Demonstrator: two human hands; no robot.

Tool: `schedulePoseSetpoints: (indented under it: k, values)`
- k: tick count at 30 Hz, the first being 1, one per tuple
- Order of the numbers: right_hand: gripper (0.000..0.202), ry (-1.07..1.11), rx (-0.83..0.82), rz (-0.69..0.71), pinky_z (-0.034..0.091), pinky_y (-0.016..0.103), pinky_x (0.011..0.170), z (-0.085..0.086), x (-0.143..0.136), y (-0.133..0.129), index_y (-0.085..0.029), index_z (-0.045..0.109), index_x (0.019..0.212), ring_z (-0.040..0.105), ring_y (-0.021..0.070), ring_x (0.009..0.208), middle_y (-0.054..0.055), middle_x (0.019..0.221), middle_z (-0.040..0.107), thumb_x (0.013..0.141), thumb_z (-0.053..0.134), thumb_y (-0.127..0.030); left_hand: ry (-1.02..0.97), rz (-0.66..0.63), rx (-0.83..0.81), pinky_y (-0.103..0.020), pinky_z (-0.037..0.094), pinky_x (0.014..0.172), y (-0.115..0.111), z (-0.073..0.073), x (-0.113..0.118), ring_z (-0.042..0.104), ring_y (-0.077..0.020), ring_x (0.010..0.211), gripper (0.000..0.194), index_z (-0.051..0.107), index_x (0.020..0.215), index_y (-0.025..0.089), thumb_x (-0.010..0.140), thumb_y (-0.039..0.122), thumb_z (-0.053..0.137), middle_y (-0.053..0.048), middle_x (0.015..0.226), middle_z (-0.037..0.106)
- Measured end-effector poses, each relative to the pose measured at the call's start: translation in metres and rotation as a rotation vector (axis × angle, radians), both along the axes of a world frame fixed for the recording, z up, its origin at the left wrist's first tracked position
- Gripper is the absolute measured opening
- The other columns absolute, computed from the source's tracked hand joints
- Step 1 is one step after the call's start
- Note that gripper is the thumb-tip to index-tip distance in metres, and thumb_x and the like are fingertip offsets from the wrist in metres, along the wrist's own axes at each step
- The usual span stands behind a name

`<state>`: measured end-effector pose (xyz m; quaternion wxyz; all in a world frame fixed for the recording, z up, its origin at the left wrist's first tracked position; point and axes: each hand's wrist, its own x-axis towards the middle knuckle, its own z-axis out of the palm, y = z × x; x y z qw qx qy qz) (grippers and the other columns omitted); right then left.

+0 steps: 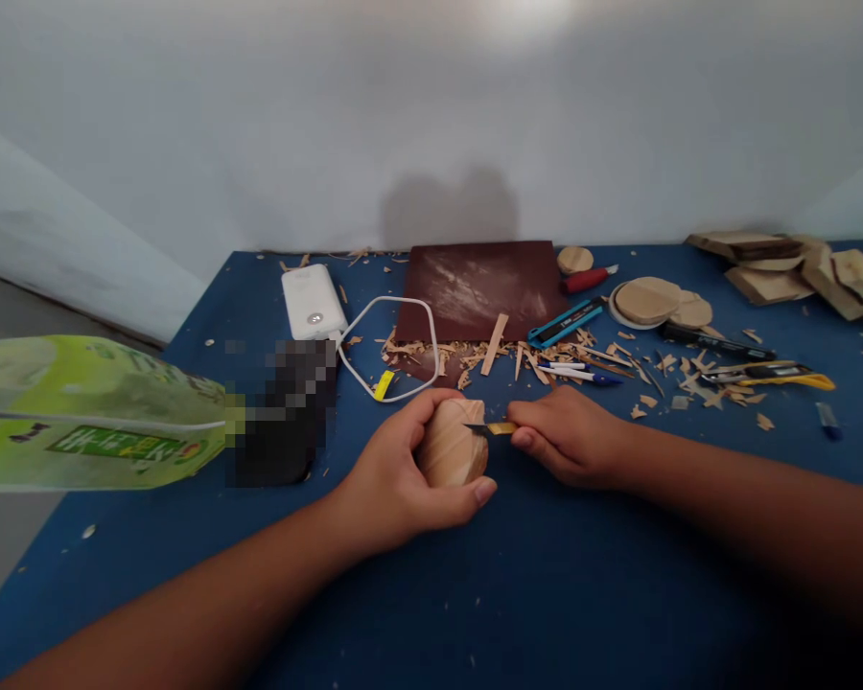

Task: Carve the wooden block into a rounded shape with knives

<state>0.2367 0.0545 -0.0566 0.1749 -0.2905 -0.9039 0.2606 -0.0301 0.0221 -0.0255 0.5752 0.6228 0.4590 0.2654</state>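
My left hand grips a light wooden block with visible grain, its fingers behind the block and the thumb along the near side. My right hand is closed round a small knife with a yellow part and a dark blade. The blade points left and meets the block's right upper side. Wood shavings lie just beyond both hands, beside a flat wooden strip.
Behind the hands lies a dark red sheet. A white power bank, cable, black phone and green bag are left. Rightward are a blue cutter, pens, a red-handled knife, wooden discs and wood pieces.
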Motion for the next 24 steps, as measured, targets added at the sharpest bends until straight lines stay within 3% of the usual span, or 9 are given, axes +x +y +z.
schedulePoseSetpoints:
  k: [6,15,24]
  values:
    - [0.036,-0.015,0.007,0.022,0.025,0.029,0.062,0.001,0.000,-0.002,-0.023,0.048,0.091,0.042,0.0136,0.057,-0.004,0.070,0.053,0.114,0.036,-0.047,0.017,0.003,0.023,-0.031,0.062,0.077,0.001,-0.001,0.000,0.070,-0.0205,0.090,0.071,0.053,0.131,0.023,0.073,0.041,0.091,-0.004,0.108,0.070]
    - [0.049,-0.185,0.042,-0.065,0.021,0.032,0.060,0.007,-0.007,-0.006,-0.022,0.052,0.094,0.048,0.0164,0.056,0.001,0.070,0.060,0.115,0.021,-0.053,0.033,-0.022,0.028,-0.030,0.061,0.076,0.001,0.000,-0.003,0.071,-0.0215,0.089,0.070,0.052,0.132,0.023,0.076,0.043,0.089,-0.003,0.106,0.072]
    - [0.047,-0.211,0.000,-0.187,0.022,0.032,0.061,0.009,-0.011,-0.006,-0.022,0.052,0.094,0.048,0.0171,0.059,0.003,0.072,0.063,0.115,0.023,-0.052,0.070,-0.004,0.085,-0.030,0.058,0.074,0.008,0.002,-0.006,0.069,-0.0213,0.088,0.067,0.053,0.131,0.021,0.079,0.047,0.085,-0.004,0.102,0.070]
